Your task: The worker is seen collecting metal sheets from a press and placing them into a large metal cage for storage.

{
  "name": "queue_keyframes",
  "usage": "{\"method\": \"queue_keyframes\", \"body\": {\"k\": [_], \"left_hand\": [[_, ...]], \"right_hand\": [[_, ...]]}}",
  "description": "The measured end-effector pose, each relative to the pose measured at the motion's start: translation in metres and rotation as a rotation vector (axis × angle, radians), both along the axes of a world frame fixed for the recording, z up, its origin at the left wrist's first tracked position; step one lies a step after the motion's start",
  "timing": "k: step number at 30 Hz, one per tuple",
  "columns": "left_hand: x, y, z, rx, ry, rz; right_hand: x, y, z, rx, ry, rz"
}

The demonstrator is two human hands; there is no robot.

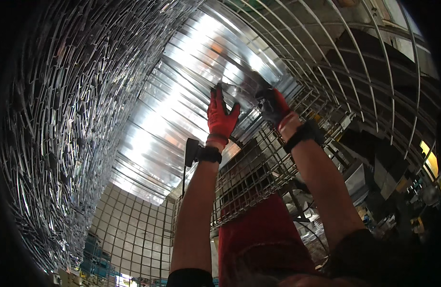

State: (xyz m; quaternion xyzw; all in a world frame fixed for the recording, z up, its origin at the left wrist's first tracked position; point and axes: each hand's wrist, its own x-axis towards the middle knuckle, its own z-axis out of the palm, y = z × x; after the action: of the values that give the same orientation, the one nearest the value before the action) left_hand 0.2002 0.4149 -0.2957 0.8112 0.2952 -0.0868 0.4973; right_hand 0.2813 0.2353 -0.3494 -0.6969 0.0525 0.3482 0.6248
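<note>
Both hands wear red gloves with dark fingers and reach out over shiny silver metal strips (158,119) lying side by side. My left hand (222,115) is open, its fingers stretched and thumb apart, just over or on the strips; contact is hard to judge. To its right, my right hand (273,106) is turned inward and blurred, its fingers dark against the metal. Between the two hands is a blurred shiny piece (239,93); whether the right hand grips it does not show.
On the left rises a tall stack of thin shiny metal pieces (62,119), edges outward. Wire mesh panels stand at right (335,67), lower left (134,225) and in front of me (249,182). Cluttered items (373,201) lie beyond at lower right.
</note>
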Motion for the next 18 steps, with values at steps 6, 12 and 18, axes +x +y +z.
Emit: {"method": "queue_keyframes", "body": {"k": [6,12,18], "left_hand": [[0.028,-0.008,0.017,0.107,-0.135,0.199],[0.052,0.025,0.009,0.186,0.007,0.04],[0.037,0.042,0.014,0.253,0.01,-0.037]], "right_hand": [[0.013,-0.003,0.008,-0.077,0.21,-0.071],[0.003,0.044,0.045,-0.262,0.362,-0.002],[-0.019,0.044,0.039,-0.002,0.443,-0.284]]}}
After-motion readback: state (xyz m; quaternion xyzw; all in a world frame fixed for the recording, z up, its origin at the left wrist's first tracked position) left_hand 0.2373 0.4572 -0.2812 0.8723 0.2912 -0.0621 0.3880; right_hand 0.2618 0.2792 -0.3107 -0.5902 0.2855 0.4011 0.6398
